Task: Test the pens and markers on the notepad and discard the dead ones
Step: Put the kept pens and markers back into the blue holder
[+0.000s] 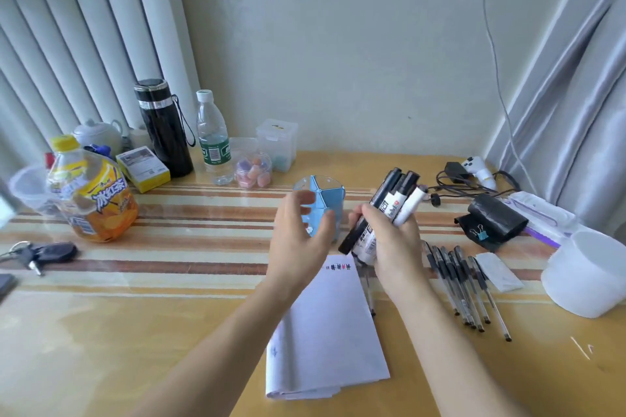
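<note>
Gripping a bundle of markers (393,210) in the right hand (393,247), fingers curled round the barrels, caps pointing up and far-right, above the far edge of the notepad (325,332). Cupping the left hand (298,234) round a blue holder (325,193) just left of the markers, thumb and fingers curving to either side; blurring too much to tell whether actually gripping. Lying near, between the forearms, the notepad, showing small marks at its far edge. Lying in a row to its right, pens (464,281). Standing further right, a white tub (586,274). Standing far left on the table (135,315), a tea bottle (91,193), flask (162,129) and water bottle (213,139).
</note>
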